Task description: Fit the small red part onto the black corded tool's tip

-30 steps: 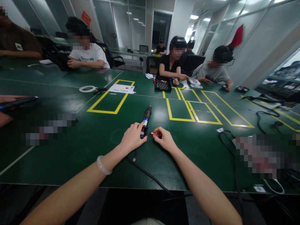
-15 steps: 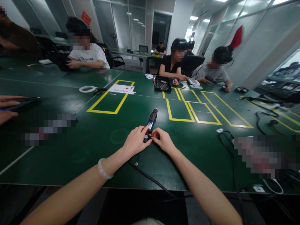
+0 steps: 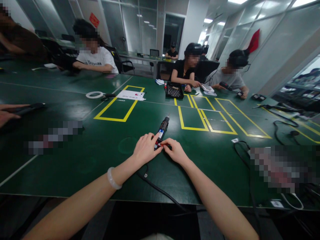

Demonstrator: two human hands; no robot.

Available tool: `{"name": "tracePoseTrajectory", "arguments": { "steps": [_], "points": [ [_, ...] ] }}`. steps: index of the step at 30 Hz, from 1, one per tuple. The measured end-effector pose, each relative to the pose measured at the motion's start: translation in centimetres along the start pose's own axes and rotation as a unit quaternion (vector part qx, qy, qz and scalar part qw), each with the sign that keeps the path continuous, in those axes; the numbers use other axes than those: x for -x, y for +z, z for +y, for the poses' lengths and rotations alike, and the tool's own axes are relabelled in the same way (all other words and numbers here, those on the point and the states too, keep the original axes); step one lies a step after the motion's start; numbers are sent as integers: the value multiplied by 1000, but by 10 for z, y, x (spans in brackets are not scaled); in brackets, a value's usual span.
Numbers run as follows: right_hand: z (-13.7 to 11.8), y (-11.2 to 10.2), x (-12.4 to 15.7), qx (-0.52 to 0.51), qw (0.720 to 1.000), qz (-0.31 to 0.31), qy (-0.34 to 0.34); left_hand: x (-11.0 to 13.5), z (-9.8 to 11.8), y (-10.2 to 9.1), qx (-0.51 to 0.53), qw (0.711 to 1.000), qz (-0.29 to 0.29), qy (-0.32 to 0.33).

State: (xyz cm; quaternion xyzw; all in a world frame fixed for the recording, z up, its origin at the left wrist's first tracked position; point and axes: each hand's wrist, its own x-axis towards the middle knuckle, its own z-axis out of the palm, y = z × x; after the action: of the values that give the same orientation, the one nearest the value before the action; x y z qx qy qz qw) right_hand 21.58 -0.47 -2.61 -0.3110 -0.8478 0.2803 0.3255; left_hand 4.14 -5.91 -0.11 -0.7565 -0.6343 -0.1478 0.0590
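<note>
An electric screwdriver (image 3: 163,126) lies on the green table, its thin bit pointing away from me. My left hand (image 3: 146,149) is closed around its rear part, the thumb and fingers partly covering the body. At the same rear part, my right hand (image 3: 175,150) pinches with thumb and forefinger at a small orange-red piece (image 3: 162,144) on the screwdriver's side. Too little of that piece shows to name it. A black cable (image 3: 160,190) runs from under my left wrist towards the table's near edge, with a small ring terminal (image 3: 146,175) beside it.
Yellow tape rectangles (image 3: 110,118) mark the green table (image 3: 100,160). Beyond them stand a black parts tray (image 3: 174,90) and a white cable coil (image 3: 94,95). A co-worker's hand (image 3: 8,115) holds a dark tool at left. Cables (image 3: 246,156) lie at right; several people sit opposite.
My hands and the screwdriver stay nearly in place, with only a slight shift at the right fingertips. The whole view has moved a little. The co-worker's hand at left has moved slightly.
</note>
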Motion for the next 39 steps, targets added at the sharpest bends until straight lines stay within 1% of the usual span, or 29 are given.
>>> {"name": "tracePoseTrajectory", "arguments": {
  "steps": [6, 9, 11, 15, 18, 21, 25, 28, 30, 32, 36, 39],
  "points": [
    [3, -3, 0, 8, 1000, 11, 17, -2, -2, 0, -29, 1000, 4, 9],
    [9, -6, 0, 5, 999, 23, 30, -3, -13, -1, -47, 999, 3, -1],
    [13, -7, 0, 1, 999, 32, 38, -6, -25, -3, -66, 998, -3, -13],
    [18, -8, 1, 4, 998, 41, 45, -10, -60, -8, -100, 993, -30, -50],
    [18, -8, 1, 5, 998, 40, 45, -12, -92, -12, -123, 986, -54, -97],
    [18, -7, 1, 6, 998, 37, 45, -10, -124, -15, -144, 976, -65, -152],
    [19, -7, 1, 11, 998, 32, 46, -6, -164, -18, -139, 963, -75, -216],
    [20, -7, 1, 10, 998, 31, 46, -2, -185, -23, -124, 955, -82, -256],
    [20, -7, 1, 9, 998, 31, 44, 0, -192, -25, -124, 951, -84, -272],
    [21, -7, 1, 10, 998, 31, 46, 3, -192, -27, -137, 948, -72, -280],
    [20, -7, 1, 12, 998, 28, 50, 5, -179, -28, -167, 952, -7, -258],
    [20, -7, 1, 11, 998, 27, 50, 5, -174, -27, -164, 953, 4, -253]
  ]
}}
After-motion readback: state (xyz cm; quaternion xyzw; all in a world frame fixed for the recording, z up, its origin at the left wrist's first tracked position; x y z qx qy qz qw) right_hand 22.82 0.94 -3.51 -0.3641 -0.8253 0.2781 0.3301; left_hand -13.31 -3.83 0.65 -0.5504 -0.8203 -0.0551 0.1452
